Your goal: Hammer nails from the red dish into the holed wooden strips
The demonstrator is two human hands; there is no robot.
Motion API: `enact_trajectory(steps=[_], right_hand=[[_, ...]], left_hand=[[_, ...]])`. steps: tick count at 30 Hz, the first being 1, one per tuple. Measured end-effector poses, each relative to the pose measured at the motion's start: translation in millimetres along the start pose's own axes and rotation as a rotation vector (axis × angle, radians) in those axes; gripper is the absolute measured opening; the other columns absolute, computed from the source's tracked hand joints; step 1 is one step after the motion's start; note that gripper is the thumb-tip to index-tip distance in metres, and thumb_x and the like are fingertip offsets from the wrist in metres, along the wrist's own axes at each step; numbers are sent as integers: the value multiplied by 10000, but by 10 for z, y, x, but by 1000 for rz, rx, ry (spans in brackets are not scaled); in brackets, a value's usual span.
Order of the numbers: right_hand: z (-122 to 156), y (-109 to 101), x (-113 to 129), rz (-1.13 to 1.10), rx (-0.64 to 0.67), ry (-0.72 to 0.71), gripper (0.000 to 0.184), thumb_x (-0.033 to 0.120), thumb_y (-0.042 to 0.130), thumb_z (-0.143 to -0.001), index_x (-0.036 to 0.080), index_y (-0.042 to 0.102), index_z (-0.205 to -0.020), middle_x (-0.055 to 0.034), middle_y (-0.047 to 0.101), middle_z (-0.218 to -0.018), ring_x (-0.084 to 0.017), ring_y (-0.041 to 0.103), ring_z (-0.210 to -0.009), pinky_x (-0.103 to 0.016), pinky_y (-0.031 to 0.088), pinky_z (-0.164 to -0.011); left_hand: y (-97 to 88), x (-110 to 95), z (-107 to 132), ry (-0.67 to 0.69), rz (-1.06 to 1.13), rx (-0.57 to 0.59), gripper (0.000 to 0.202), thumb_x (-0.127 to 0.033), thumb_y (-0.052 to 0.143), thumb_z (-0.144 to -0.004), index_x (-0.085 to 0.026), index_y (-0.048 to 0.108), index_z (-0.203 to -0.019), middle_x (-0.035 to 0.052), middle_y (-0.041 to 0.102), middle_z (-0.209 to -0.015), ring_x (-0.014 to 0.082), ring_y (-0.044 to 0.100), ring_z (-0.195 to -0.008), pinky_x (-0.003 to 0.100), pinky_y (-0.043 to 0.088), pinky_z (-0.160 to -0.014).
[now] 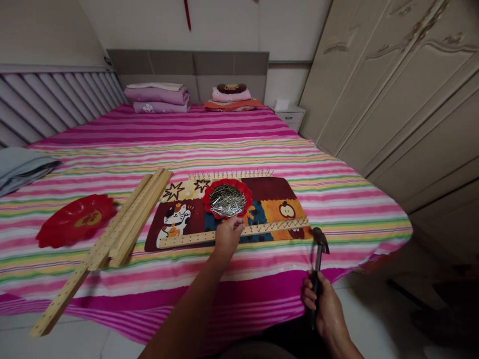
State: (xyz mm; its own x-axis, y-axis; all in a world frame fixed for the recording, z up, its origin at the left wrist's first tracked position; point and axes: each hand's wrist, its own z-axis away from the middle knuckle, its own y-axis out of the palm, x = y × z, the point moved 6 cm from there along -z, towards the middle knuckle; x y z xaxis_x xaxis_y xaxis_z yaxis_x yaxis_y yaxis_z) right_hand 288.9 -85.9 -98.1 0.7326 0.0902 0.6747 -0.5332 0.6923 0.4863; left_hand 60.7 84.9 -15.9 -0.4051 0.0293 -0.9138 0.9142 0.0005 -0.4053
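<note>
My left hand (227, 234) reaches to the near rim of a red dish (227, 199) full of small metal nails, fingers pinched at the rim over a wooden strip (194, 239) with a row of holes and nails. What the fingers hold is too small to make out. My right hand (325, 304) grips the handle of a hammer (319, 245), head up, near the bed's edge. The dish and strip lie on a colourful cartoon mat (273, 199). A second nailed strip (232, 174) runs along the mat's far edge.
Several long wooden strips (123, 227) lie left of the mat, one overhanging the bed edge. An empty red dish (75, 219) sits further left. The striped bed (187, 139) carries folded blankets (159, 97) at the headboard. A wardrobe (404, 89) stands at right.
</note>
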Motion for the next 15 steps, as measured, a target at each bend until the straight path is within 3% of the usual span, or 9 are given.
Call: enact_trajectory(steps=[9,12,15], right_hand=[[129,2,3,68,-28,-147,300,458,656,-703,212,520,-807,72,474,-527,-49,322,-356,-136,214,-284],[267,50,61,268,-24,-288,299,494,640,-730,230,537,-828,69,505,-545,-69,372,-370,-162,274,-300],[411,298,219,621,41,-515,322,499,644,-727,222,612,-888,6,625,-684,-135,557,-540,-241,468,-482]], left_hand=[[10,-67,69,116,-264,20,92,-177,581,-772,-202,668,-757,-2,682,-750,122,585,-700,222,401,-673],[22,-97,86,141,-301,48,101,-155,574,-779,-198,662,-756,5,681,-783,125,582,-735,222,398,-692],[23,-117,87,147,-335,58,96,-151,572,-786,-189,659,-771,17,684,-818,134,585,-774,228,400,-720]])
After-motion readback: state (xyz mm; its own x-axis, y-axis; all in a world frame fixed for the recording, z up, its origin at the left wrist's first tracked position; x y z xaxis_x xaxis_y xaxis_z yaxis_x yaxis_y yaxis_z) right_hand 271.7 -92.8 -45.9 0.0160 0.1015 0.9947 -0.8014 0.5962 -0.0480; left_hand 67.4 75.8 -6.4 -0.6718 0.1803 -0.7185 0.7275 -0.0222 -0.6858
